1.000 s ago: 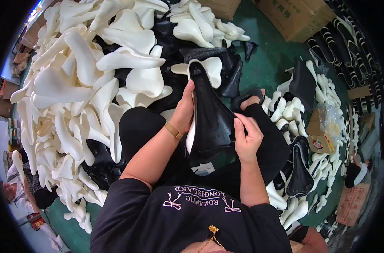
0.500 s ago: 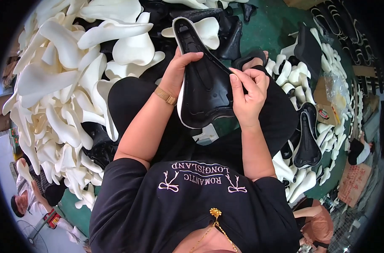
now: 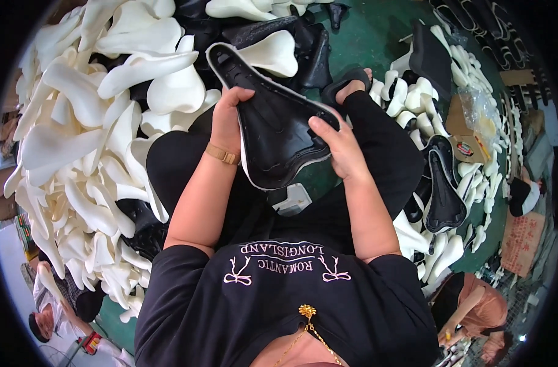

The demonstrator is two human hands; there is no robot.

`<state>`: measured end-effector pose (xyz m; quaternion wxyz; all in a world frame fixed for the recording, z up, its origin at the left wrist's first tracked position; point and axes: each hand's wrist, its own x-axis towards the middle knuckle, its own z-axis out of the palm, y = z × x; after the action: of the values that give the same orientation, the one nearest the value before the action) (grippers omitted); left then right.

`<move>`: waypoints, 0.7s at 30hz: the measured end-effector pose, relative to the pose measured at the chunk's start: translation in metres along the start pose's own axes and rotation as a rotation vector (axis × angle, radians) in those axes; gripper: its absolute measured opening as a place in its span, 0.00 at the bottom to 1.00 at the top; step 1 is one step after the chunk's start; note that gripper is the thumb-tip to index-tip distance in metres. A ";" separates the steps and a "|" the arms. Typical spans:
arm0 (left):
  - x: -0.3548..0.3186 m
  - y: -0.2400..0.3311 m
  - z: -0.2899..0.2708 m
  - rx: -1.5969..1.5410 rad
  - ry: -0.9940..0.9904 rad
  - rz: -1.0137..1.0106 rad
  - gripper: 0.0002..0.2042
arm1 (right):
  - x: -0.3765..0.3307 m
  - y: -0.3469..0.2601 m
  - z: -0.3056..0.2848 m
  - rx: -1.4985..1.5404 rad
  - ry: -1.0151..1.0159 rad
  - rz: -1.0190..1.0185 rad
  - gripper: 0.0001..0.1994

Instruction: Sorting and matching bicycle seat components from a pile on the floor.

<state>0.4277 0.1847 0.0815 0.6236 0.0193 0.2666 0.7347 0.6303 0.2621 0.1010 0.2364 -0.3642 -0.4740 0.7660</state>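
Observation:
Between my hands is a bicycle saddle (image 3: pixel 285 144), its hollow black underside facing up and a pale foam edge showing round the rim. My left hand (image 3: pixel 230 121) grips its left side, the thumb lying over the edge and the fingers hidden beneath. At the wide right corner, my right hand (image 3: pixel 342 144) holds the rim with the thumb on top. The narrow nose points away from me, to the upper left. Just beyond it lies a white foam saddle pad (image 3: pixel 273 54).
White foam saddle pads (image 3: pixel 77 147) are heaped at the left. More pads and a black saddle shell (image 3: pixel 445 199) lie at the right, beside an open cardboard box (image 3: pixel 468 131). Black shells (image 3: pixel 315 58) lie ahead on the green floor. Other people (image 3: pixel 475 306) sit at the rims.
The saddle has swung its nose to the left and come slightly lower. My right hand has gone from pinching the rim's side to gripping the wide right corner.

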 end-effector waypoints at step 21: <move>0.000 0.022 0.052 1.457 -0.508 0.523 0.12 | -0.103 -0.055 -0.069 -0.257 0.311 -0.060 0.22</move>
<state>0.4269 0.2024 0.1354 0.3042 0.6479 0.5148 0.4719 0.7490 0.2519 0.1650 0.2814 -0.4910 -0.5361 0.6263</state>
